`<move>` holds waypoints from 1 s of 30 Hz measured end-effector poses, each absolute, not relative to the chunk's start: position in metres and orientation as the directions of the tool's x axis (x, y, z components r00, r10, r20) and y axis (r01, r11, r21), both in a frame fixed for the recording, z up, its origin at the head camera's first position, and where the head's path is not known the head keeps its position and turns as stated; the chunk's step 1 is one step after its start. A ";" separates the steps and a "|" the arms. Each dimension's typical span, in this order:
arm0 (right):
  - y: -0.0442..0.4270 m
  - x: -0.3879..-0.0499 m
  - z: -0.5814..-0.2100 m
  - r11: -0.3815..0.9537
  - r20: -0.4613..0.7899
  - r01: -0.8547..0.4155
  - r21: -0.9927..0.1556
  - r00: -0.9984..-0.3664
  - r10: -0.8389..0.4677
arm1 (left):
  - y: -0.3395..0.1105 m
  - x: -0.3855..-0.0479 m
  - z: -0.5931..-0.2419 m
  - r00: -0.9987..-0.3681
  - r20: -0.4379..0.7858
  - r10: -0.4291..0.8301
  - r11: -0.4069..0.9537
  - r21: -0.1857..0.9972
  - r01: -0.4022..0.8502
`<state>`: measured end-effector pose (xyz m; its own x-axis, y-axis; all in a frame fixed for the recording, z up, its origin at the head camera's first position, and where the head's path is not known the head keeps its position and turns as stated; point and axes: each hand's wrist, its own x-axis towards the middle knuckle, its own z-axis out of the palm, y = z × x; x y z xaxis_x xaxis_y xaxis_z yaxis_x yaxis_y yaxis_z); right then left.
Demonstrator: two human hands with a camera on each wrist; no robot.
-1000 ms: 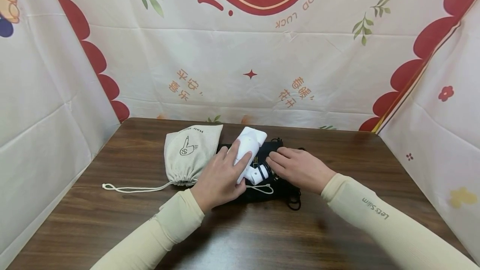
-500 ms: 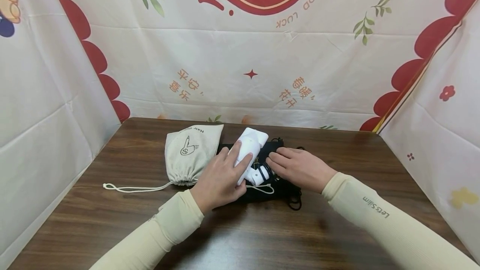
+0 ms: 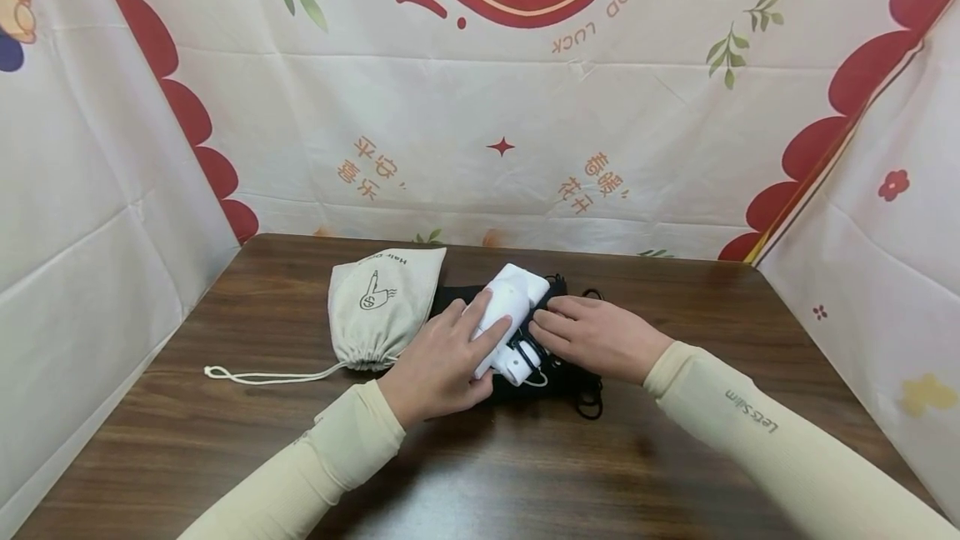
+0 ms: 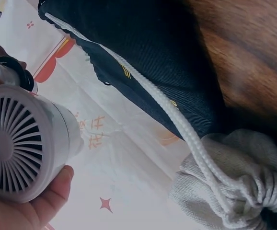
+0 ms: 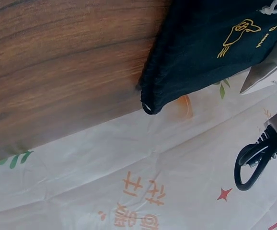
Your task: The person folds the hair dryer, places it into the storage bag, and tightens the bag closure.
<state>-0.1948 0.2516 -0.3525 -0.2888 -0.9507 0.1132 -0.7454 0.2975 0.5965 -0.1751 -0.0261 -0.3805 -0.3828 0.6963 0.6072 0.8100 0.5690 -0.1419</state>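
A white hair dryer (image 3: pixel 507 305) is held over a black drawstring bag (image 5: pixel 201 57), its short handle folded against the body. My left hand (image 3: pixel 441 361) grips the body; in the left wrist view the thumb (image 4: pixel 57 191) lies beside the round, slotted grille (image 4: pixel 4 143). From the right, my right hand (image 3: pixel 600 336) holds the handle end with curled fingers, where the black power cord (image 5: pixel 258 155) is looped. Its fingertips are partly hidden by the dryer in the left wrist view. The black bag lies on the table, partly covered by hands and dryer.
Left of the dryer lies a beige drawstring pouch (image 3: pixel 386 298) with a dryer drawing. Its white string (image 3: pixel 273 377) trails left across the wooden table (image 3: pixel 525 473). A printed white cloth (image 3: pixel 450 107) hangs behind and at both sides. Black cord loops (image 3: pixel 590 402) stick out from the black bag.
The hair dryer has shifted slightly right and turned a little, with my left hand following. Its handle now covers more of the white string loop. My right hand has barely moved.
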 end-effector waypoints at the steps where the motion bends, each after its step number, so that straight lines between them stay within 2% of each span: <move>1: 0.252 -0.195 -0.352 0.288 0.108 -0.744 0.603 -0.281 -0.954 | -0.026 -0.175 -0.380 -0.378 0.604 0.701 0.564 -0.147 0.812; 5: 0.251 -0.196 -0.351 0.259 0.091 -0.738 0.623 -0.260 -0.961 | -0.027 -0.174 -0.380 -0.363 0.592 0.719 0.545 -0.157 0.824; 21: 0.250 -0.193 -0.354 0.253 0.070 -0.726 0.639 -0.273 -0.959 | -0.028 -0.178 -0.381 -0.350 0.588 0.729 0.510 -0.126 0.851; 30: 0.250 -0.186 -0.354 0.301 0.093 -0.738 0.604 -0.310 -0.946 | -0.027 -0.182 -0.384 -0.401 0.577 0.712 0.523 -0.055 0.851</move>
<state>-0.1855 0.2501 -0.3535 -0.3095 -0.9463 0.0931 -0.7384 0.3009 0.6036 -0.1825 -0.0273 -0.3837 -0.4006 0.7115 0.5773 0.8505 0.5231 -0.0546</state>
